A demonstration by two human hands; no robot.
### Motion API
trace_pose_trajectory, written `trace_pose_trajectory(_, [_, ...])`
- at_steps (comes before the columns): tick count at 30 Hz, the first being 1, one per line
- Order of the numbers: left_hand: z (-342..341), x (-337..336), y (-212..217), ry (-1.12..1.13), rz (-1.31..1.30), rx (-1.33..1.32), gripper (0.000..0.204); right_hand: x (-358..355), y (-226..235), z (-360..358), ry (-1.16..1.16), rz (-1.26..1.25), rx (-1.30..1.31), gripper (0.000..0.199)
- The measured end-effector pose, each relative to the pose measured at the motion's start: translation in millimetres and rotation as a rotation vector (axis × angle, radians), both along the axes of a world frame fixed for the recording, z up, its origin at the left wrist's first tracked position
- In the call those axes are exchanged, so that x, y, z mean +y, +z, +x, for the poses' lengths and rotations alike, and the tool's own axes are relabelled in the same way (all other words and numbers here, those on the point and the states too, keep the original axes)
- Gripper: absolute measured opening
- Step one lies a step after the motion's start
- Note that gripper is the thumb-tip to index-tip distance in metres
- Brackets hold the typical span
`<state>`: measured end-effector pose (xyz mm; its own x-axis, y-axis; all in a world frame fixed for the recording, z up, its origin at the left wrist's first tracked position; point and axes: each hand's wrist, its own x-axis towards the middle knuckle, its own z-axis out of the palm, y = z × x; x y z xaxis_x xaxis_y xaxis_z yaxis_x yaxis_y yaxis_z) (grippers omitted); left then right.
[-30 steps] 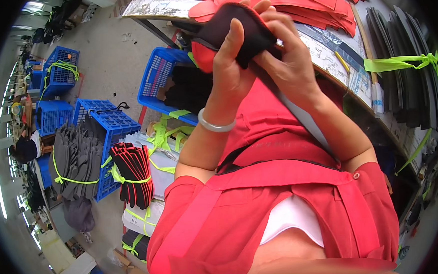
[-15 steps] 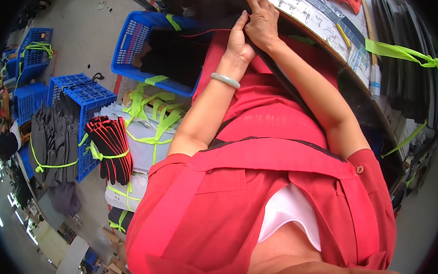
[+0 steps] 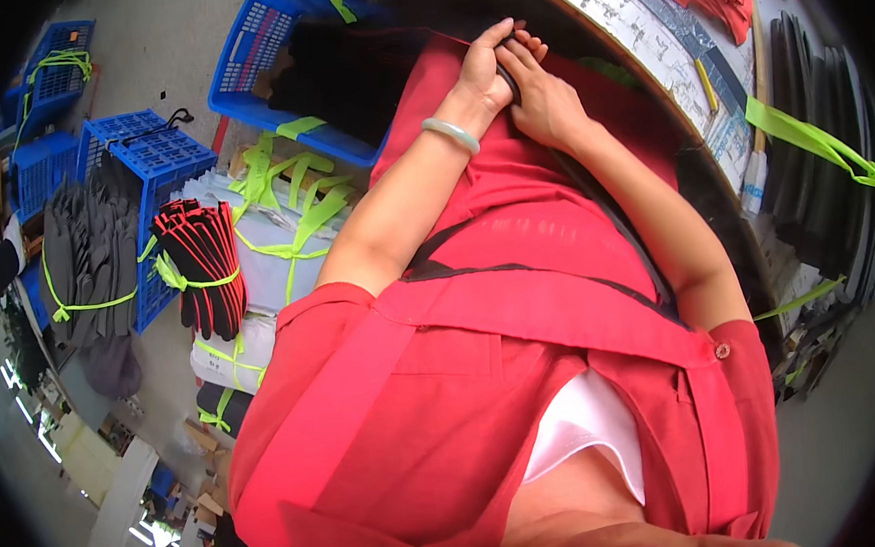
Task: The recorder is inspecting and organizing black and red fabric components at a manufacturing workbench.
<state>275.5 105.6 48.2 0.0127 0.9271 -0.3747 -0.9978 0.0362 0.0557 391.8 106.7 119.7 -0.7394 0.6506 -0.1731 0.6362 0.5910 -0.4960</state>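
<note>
Most of the view is filled by a red garment (image 3: 523, 368), which hides the lap beneath. The tabletop (image 3: 633, 31) is cut off at the far right. The left hand (image 3: 485, 70) and right hand (image 3: 542, 102) are pressed together at its near edge, closed on a dark piece (image 3: 512, 76); only a sliver of it is visible, its kind unclear.

head-worn fisheye, looking steeply down, close
</note>
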Motion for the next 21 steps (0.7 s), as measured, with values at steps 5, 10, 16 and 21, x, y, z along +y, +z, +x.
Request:
trace_pose_trajectory(5, [-11.8,-6.0,26.4,-0.058,-0.021,0.059,0.029,-5.0,3.7,5.7,-0.028,-0.128,0.038,0.067])
trace_pose_trajectory(10, [-9.6,-0.2,2.1,-0.013,-0.059,0.077,0.030,16.6,-7.3,-21.7,0.018,-0.072,-0.054,0.043])
trace_pose_trajectory(16, [-14.3,-9.2,4.5,0.004,-0.031,0.038,0.025,-11.4,3.3,2.7,0.049,-0.028,-0.043,0.041])
trace_pose_trajectory(21, [-19.0,3.2,-4.3,-0.049,-0.100,0.065,0.025,21.0,-11.0,-29.6,0.078,-0.055,-0.153,0.028])
